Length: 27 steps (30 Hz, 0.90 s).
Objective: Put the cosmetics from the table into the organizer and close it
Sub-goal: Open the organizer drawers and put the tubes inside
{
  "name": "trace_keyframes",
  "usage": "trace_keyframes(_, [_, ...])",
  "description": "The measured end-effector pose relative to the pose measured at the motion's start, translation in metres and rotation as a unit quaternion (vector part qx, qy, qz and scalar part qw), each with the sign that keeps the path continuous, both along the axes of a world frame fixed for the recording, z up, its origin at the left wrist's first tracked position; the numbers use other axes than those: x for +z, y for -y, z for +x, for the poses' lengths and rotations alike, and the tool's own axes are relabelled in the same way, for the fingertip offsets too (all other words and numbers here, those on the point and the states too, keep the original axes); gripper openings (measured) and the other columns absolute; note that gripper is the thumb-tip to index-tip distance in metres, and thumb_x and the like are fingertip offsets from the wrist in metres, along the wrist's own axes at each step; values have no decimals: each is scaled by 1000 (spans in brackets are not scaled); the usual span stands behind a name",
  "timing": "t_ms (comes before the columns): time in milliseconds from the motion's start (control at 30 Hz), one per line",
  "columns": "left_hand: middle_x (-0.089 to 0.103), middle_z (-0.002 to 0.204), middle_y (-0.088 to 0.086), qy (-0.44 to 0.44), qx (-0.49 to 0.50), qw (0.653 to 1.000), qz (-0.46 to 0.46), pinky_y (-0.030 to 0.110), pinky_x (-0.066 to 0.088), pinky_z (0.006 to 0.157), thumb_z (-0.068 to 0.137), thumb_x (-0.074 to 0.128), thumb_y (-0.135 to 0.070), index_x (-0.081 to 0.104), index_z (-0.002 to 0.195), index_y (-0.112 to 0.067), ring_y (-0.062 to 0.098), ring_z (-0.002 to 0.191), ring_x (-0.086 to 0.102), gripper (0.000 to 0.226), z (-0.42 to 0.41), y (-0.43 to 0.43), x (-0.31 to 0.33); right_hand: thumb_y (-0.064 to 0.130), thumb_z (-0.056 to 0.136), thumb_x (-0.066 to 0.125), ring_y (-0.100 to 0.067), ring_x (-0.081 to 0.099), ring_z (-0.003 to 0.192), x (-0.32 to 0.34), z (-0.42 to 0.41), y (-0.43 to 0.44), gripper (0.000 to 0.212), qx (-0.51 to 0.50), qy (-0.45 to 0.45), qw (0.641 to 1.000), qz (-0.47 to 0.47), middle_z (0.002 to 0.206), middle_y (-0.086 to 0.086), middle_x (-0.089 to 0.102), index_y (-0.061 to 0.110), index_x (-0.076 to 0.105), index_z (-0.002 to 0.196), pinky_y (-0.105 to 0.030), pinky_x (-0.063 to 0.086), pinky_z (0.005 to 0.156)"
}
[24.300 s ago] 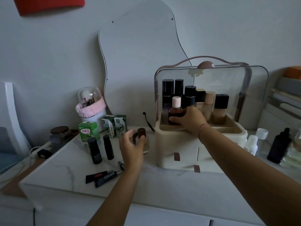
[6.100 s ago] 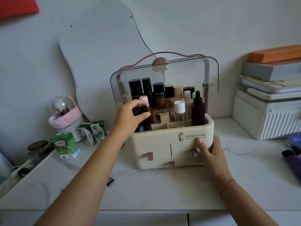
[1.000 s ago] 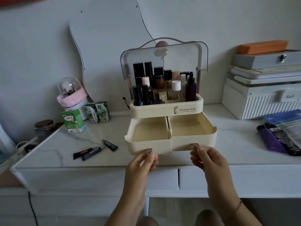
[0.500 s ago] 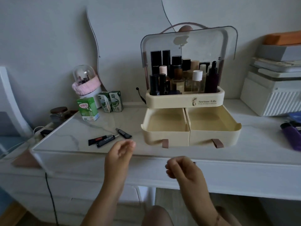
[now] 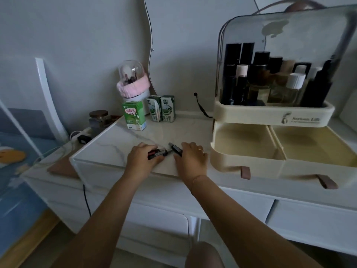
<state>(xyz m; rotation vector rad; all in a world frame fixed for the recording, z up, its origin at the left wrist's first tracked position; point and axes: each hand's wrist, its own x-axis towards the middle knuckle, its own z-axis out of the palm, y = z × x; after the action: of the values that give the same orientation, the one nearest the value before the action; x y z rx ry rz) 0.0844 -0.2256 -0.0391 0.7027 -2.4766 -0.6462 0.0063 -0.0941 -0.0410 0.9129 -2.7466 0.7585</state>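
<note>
Marble-veined white table (image 5: 116,144) carries three green cartons (image 5: 134,115), a pink-banded dome holder (image 5: 133,82) and a dark jar (image 5: 98,118) behind your hands, all well clear. Your left hand (image 5: 142,160) curls over two slim black tubes (image 5: 157,152); whether it grips them, you cannot tell. Your right hand (image 5: 192,159) rests on a third tube (image 5: 175,148), fingers loosely bent. Just right of it stands the cream plastic organizer (image 5: 274,115), both drawers (image 5: 247,147) pulled out, clear lid raised over dark bottles (image 5: 270,82).
</note>
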Motion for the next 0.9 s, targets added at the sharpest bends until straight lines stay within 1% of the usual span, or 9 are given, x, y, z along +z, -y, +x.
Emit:
trace_keyframes(133, [58,96,17,3,-33,999,-17,38,45,80,84,67,-24,67,110,-11,33,92,56,29,-2,-5,-1,26,96,45,-31,50,111,2,-7,13,27,-4,5,1000,16,119,-12,53,10,58,113,-35,38,87])
trace_keyframes(300, [59,104,17,-14,-25,1000,-8,35,44,80,91,57,-19,59,121,-7,32,97,56,32,1,-13,-2,14,94,44,-31,57,103,2,-1,11,21,4,16,1000,0,112,-11,58,8,61,105,-32,41,80])
trace_keyframes(433, [61,118,12,-72,-7,997,25,17,33,75,94,52,-19,49,133,-7,24,105,56,40,16,-29,4,15,95,45,-28,59,91,12,19,-4,18,11,52,994,-96,104,-10,58,7,60,100,-31,45,75])
trace_keyframes(500, [60,121,3,-93,-13,995,33,17,35,79,96,48,-21,46,136,-12,18,109,56,42,26,-42,11,17,95,47,-27,61,84,15,35,-21,17,31,71,984,-159,95,-9,63,7,60,98,-33,49,72])
trace_keyframes(633, [55,96,-24,-159,-39,986,33,3,39,64,95,47,-27,45,114,-29,-12,85,55,19,43,-78,34,20,91,56,-17,65,67,18,78,-72,11,65,111,942,-309,75,0,68,18,65,97,-38,54,65])
trace_keyframes(700, [56,89,-19,-194,-57,979,33,3,40,59,94,49,-28,42,105,-28,-12,80,55,14,45,-99,51,23,86,62,-9,65,62,27,89,-100,12,47,75,928,-363,71,7,69,25,68,97,-33,56,62])
trace_keyframes(767, [58,81,-12,-222,-77,972,7,10,41,55,93,52,-30,46,101,-24,-1,73,56,12,41,-119,68,30,82,64,-5,65,60,46,84,-129,18,27,6,917,-398,71,11,68,27,70,98,-23,55,59])
trace_keyframes(833, [57,78,-8,-241,-93,965,-44,11,38,56,92,55,-27,53,98,-20,5,69,52,9,29,-136,83,30,82,62,-4,62,61,66,65,-156,20,6,-64,918,-392,71,14,66,27,70,100,-13,50,56])
trace_keyframes(900, [58,86,-3,-235,-107,962,-89,12,36,62,91,57,-21,61,100,-14,7,73,50,13,10,-152,95,25,86,61,-5,59,64,83,38,-177,18,-20,-103,935,-339,77,10,67,25,70,102,-11,45,56])
